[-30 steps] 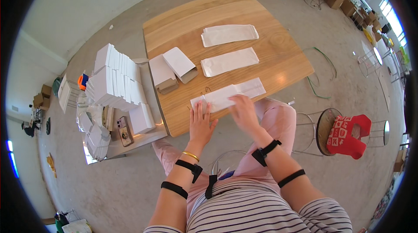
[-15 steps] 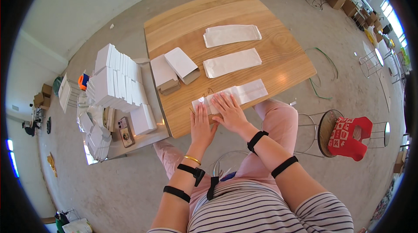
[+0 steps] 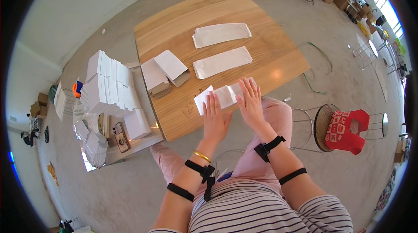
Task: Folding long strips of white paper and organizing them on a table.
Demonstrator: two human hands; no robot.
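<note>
A long, flat white sleeve [image 3: 227,96] with a shiny surface lies slantwise near the table's front edge. My left hand [image 3: 214,119] rests on its left part, fingers stretched out flat and the thumb apart. Toward the sleeve's right end, my right hand [image 3: 251,104] is laid over it, palm down with fingers extended. Both palms hide parts of the sleeve. Beyond them lie two flat piles of similar white sleeves, a nearer pile [image 3: 223,62] and a farther pile [image 3: 222,35].
White cards with grey-brown backs [image 3: 172,66] lie on the wooden table [image 3: 174,23] at left. A lower metal side table holds stacked white flat pieces [image 3: 109,89] and a phone [image 3: 121,137]. A stool [image 3: 323,128] with a red bag [image 3: 346,132] stands right.
My right hand has slid along the sleeve toward its right end, and the left hand has shifted right. Marks on the tabletop now show left of the sleeve. The whole view has shifted slightly.
</note>
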